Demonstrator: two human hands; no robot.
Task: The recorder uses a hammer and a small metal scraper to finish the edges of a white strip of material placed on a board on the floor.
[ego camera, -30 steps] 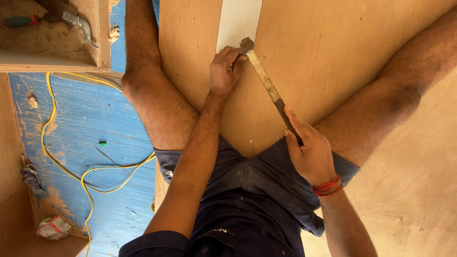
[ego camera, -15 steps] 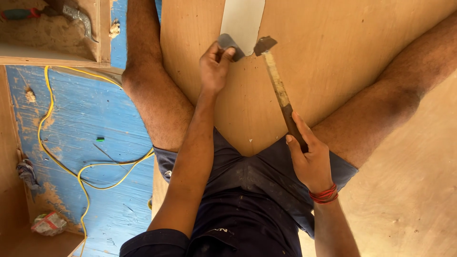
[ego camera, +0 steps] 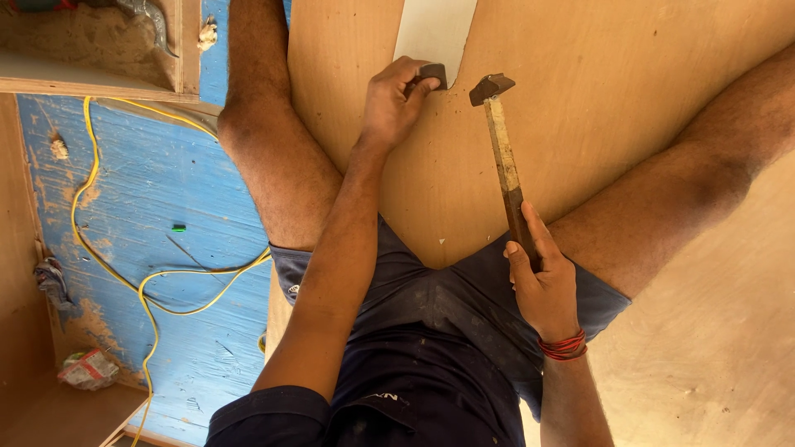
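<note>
Wood is all around: a big plywood sheet (ego camera: 629, 149) lies under the person's bare legs. A sec ago the hammer (ego camera: 503, 157) head was down by the left-hand fingers; now it's lifted & sits off to the right of them, w/ a clear gap. The left hand (ego camera: 393, 103) has slid up the sheet too. My guess: one hit is done & the hammer is up betw. hits, so the tapping goes on.

Left hand: fingers curled tight, pinching a small dark piece (ego camera: 432, 74) at the edge of the white strip (ego camera: 435, 33). Right hand (ego camera: 542, 285): wrapped round the low end of the wooden handle, thumb along it, red thread band on the wrist. Hammer points up the sheet, head near the dark piece but not touching.

Hard to see: what the dark piece is, a block or a tool bit, can't tell. No nail shows; fingers may hide one. White strip is cut off at the top. Yellow cable (ego camera: 145, 281) runs over the blue floor (ego camera: 124, 190) at left.
</note>
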